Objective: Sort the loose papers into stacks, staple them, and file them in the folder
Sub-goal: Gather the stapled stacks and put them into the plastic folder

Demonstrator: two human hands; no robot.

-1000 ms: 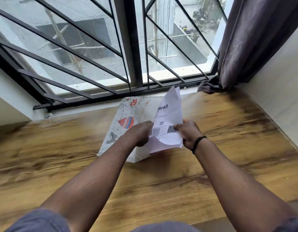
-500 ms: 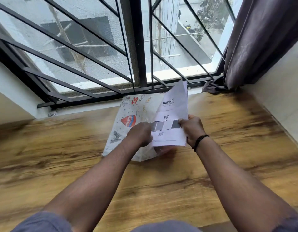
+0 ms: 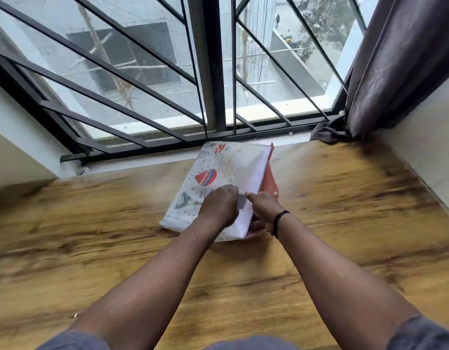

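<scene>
Fingers of left hand (image 3: 219, 204) curled down over white papers (image 3: 243, 213), pinching them near the printed grey patch — right hand (image 3: 265, 210) alongside, fingers bent against the papers' right edge, exact grip hidden. Papers lying slanted inside the open patterned folder (image 3: 218, 170), red inner flap (image 3: 269, 181) with snap stud showing just right of them. Folder flat on wooden desk (image 3: 344, 223), far end touching the window sill. Black band on right wrist. Barred window (image 3: 142, 84) beyond; dark curtain (image 3: 385, 66) bunched at right.
</scene>
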